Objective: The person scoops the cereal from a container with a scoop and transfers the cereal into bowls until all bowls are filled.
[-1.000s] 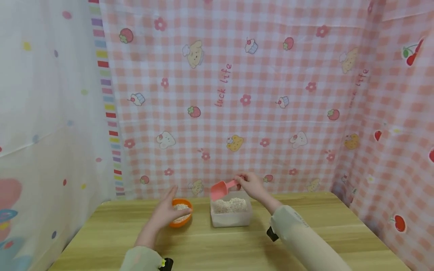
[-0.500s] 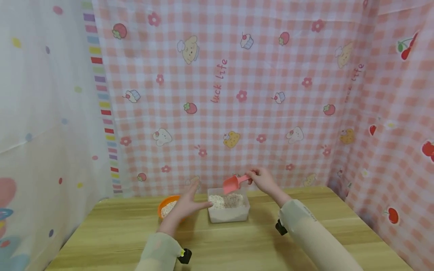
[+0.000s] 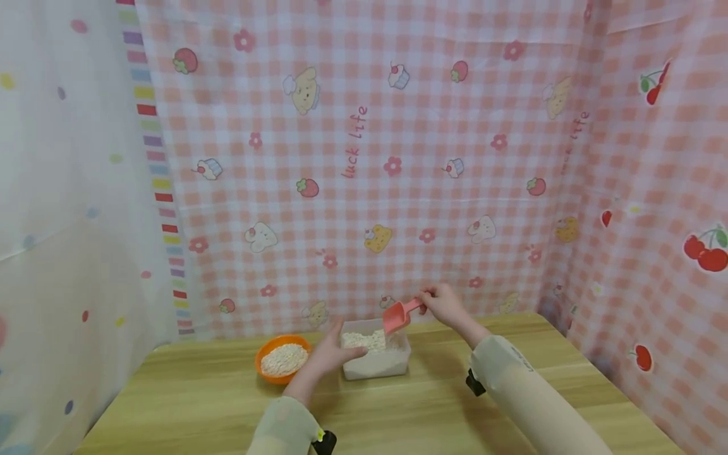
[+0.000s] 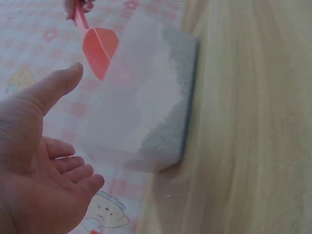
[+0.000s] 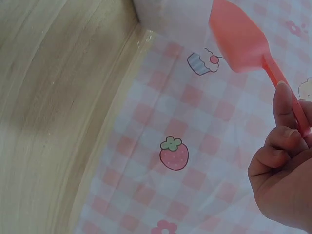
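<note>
My right hand (image 3: 448,308) grips the handle of a pink scoop (image 3: 396,317), its bowl tilted down over the right part of a translucent white box (image 3: 375,368). Pale, grainy flakes (image 3: 366,341) fill much of the box. In the right wrist view, thumb and curled fingers pinch the scoop's handle (image 5: 280,73). My left hand (image 3: 328,358) is at the left side of the box, thumb apart from the loosely bent fingers (image 4: 73,170). It holds nothing; a gap shows between it and the box in the left wrist view. Whether the scoop contains flakes is unclear.
An orange bowl (image 3: 274,379) of similar pale flakes stands left of the box, partly behind my left wrist. Both stand near the back of a wooden table (image 3: 392,417). Pink checked cloth (image 3: 335,208) hangs behind and at the right; white cloth (image 3: 74,253) hangs left.
My left hand has moved right, from the orange bowl to the box's left side. My right hand has carried the scoop rightward over the box. Bowl and box appear to have stayed put.
</note>
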Demonstrator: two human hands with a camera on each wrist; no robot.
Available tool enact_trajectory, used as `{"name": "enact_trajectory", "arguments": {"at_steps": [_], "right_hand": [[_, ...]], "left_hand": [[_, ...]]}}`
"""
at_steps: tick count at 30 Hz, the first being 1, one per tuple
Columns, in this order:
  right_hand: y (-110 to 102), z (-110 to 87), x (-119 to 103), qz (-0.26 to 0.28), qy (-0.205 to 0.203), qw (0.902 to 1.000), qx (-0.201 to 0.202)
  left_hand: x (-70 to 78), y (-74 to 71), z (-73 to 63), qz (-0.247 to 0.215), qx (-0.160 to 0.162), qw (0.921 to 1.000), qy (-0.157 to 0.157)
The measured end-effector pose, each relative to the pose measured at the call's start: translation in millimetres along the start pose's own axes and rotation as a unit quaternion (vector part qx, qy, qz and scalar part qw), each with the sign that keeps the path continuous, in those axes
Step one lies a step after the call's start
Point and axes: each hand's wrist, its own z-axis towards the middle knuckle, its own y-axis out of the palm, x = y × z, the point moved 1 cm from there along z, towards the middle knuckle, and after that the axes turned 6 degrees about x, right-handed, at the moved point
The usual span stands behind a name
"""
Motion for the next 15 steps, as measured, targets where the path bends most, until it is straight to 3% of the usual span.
{"name": "enact_trajectory", "arguments": {"at_steps": [7, 15], "right_hand": [[1, 2.2, -4, -0.045, -0.014, 0.9989, -0.002], [7, 0.5, -8, -0.041, 0.006, 0.9989, -0.023]], "left_hand": [[-11.7, 5.4, 0.2, -0.001, 0.002, 0.9998, -0.02], [-18.5, 10.4, 1.4, 0.012, 0.003, 0.9996, -0.024]]}}
